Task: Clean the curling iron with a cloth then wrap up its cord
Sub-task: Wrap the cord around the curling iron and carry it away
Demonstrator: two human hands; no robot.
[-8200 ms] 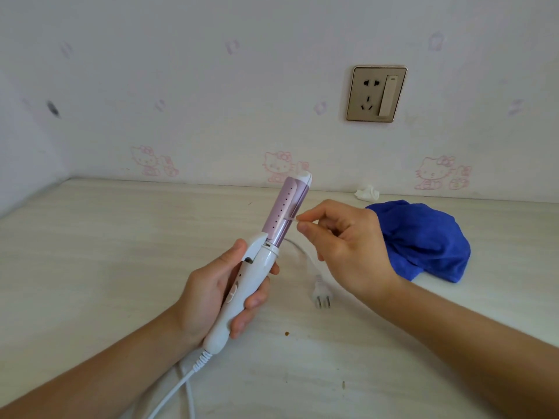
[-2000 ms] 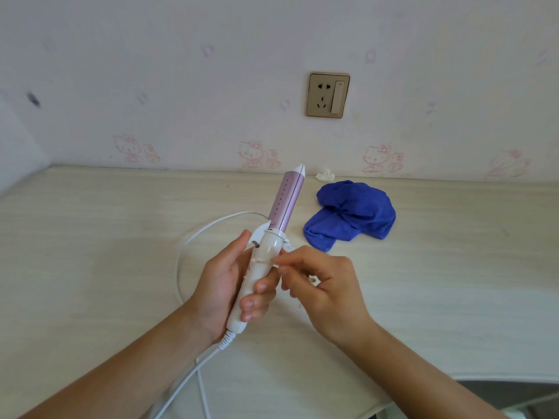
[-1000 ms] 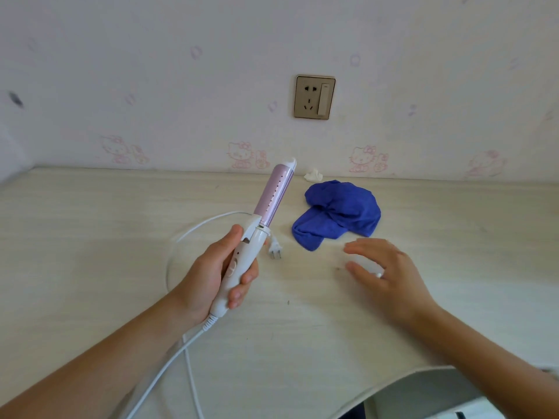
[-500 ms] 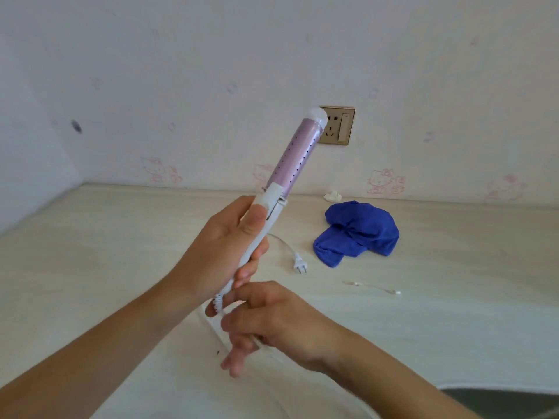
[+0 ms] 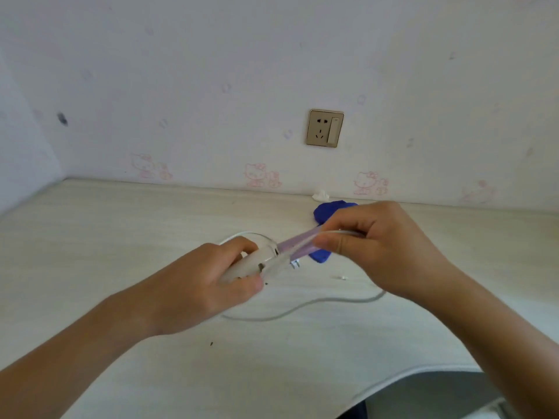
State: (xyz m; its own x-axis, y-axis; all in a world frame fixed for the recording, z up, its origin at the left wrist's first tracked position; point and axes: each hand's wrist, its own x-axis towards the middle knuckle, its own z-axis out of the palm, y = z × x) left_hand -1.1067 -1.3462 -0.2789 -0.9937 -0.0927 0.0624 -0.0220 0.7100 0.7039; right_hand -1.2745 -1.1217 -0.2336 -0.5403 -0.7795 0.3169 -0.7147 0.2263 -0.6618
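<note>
While the left hand (image 5: 199,285) holds the curling iron (image 5: 266,261) low over the worktop (image 5: 121,237), fingers curled round its white handle, the purple barrel points toward 2 o'clock. Right hand (image 5: 384,246): thumb and forefinger pinch the white cord (image 5: 302,306) against the barrel's far half. The rest of the cord lies slack on the worktop, looping from 5 o'clock round to 7 o'clock of the iron. Plug (image 5: 295,264) sits just below the barrel. Blue cloth (image 5: 320,257) at 1 o'clock, partly hidden behind the right hand, touched by neither hand. Frame blurred; number of turns unreadable.

Judgement: wrapping stage. Risks:
- The smooth barrel may shed a loose turn if tension drops.
- Pulled slack may drag the plug and snag it.
- A tight bend at the handle end could kink the cord.
</note>
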